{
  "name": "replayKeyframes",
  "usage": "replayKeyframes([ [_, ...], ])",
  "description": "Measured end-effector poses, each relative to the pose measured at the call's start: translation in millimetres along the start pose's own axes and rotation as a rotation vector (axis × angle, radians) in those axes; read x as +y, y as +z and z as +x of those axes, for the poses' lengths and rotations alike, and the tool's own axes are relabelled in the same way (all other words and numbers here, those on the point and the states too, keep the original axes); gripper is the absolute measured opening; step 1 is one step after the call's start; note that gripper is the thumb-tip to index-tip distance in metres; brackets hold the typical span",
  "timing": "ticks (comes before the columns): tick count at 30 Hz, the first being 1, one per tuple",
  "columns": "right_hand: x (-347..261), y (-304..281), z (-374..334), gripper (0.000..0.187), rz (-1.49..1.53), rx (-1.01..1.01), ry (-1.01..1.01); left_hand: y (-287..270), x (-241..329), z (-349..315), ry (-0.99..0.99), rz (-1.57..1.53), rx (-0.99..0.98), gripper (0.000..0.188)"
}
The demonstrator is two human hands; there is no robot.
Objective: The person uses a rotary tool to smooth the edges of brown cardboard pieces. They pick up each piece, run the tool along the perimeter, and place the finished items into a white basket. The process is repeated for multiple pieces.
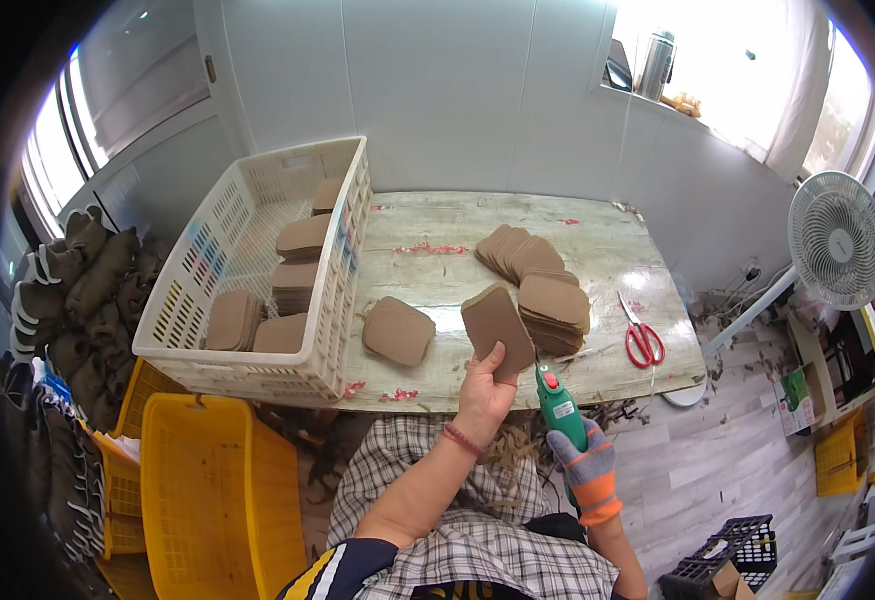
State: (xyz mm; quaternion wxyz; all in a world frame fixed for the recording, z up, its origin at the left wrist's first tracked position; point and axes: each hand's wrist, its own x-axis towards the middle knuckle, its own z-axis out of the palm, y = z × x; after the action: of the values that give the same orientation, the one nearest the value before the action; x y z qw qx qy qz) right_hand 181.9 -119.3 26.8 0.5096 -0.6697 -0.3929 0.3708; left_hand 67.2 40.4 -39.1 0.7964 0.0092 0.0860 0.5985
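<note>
My left hand [487, 392], bare with a beaded bracelet at the wrist, grips a brown rounded pad [497, 325] by its lower edge, thumb on top. A grey and orange glove covers my right hand [589, 470], which is wrapped round a green handheld electric cutter [560, 408] with a red button. The tool's narrow tip is at the pad's lower right edge; whether it touches is too small to tell. Behind the held pad stands a stack of similar pads [554, 298], with a fanned row [517, 250] beyond. Left of my left hand lies a small pile of pads [398, 331].
A white plastic crate [327, 365] at the table's left holds several pad stacks. Red-handled scissors [643, 340] lie on the table's right. Yellow crates [197, 480] and heaped dark brown pieces [87, 290] stand left. A white fan [837, 240] and black crate [722, 555] are right.
</note>
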Motion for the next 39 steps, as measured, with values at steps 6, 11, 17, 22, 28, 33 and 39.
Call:
replayKeyframes([
  [6, -4, 0, 2, 0.044, -0.019, 0.024, 0.024, 6, -4, -12, -0.058, 0.08, -0.079, 0.03],
  [11, -8, 0, 7, 0.043, 0.027, 0.022, 0.032, 9, -9, -25, -0.097, 0.148, -0.08, 0.032],
  [17, -22, 0, 9, 0.04, 0.106, 0.031, 0.073, 3, -16, -32, -0.137, 0.219, -0.069, 0.033],
  [22, -16, -7, 13, 0.038, 0.076, 0.02, 0.021, -19, -14, -25, -0.143, 0.345, -0.089, 0.039],
  [28, -20, -24, 7, 0.036, 0.054, -0.076, 0.01, -34, 17, -11, -0.072, 0.567, -0.158, 0.032],
  [33, -14, -40, 1, 0.042, -0.018, -0.137, 0.084, -17, 51, -7, -0.101, 0.836, -0.246, 0.035],
  [39, -8, -39, -8, 0.051, -0.151, -0.148, 0.12, -8, 74, -12, -0.216, 1.097, -0.335, 0.036],
])
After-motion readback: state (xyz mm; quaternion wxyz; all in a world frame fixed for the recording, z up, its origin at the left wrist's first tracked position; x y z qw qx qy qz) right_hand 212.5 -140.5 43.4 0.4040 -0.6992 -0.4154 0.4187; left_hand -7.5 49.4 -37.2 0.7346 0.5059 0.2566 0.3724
